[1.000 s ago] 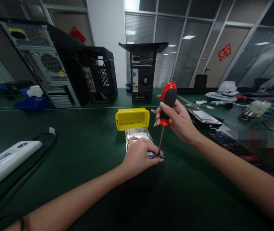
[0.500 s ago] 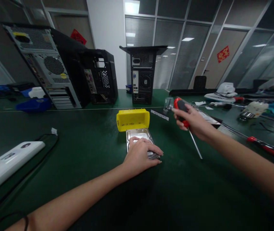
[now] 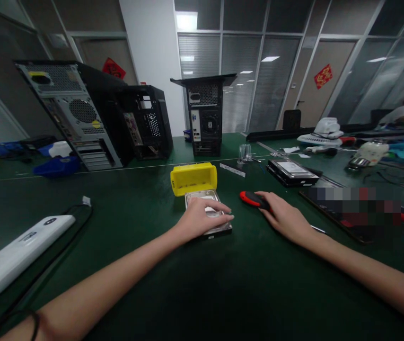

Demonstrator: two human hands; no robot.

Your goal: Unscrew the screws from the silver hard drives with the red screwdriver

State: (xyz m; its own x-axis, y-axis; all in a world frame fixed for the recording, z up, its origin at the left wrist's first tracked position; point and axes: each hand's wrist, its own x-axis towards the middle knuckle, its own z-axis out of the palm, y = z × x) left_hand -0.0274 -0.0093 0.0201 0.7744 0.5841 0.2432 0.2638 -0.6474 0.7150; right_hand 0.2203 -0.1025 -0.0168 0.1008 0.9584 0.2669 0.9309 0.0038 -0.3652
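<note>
A silver hard drive (image 3: 218,229) lies on the green table directly in front of a yellow plastic bin (image 3: 193,179). My left hand (image 3: 202,215) is over the drive, its thumb and forefinger apart and reaching past the right edge; its other fingers are partly hidden. To the right, my right hand (image 3: 283,215) is closed around a screwdriver with a red and black handle (image 3: 255,200), low at the tabletop. The handle points left, and part of the metal shaft shows beyond the wrist. Small dark bits sit inside the bin.
Another hard drive (image 3: 290,172) lies at the right, near a dark pixelated slab (image 3: 329,213). Computer cases (image 3: 207,118) stand at the back. A white power strip (image 3: 24,251) with a black cable is at left. A person (image 3: 400,113) sits far right.
My right hand has come down to the table, turning the screwdriver from upright to lying flat. My left fingers have lifted and spread over the drive. The second drive and slab are now uncovered.
</note>
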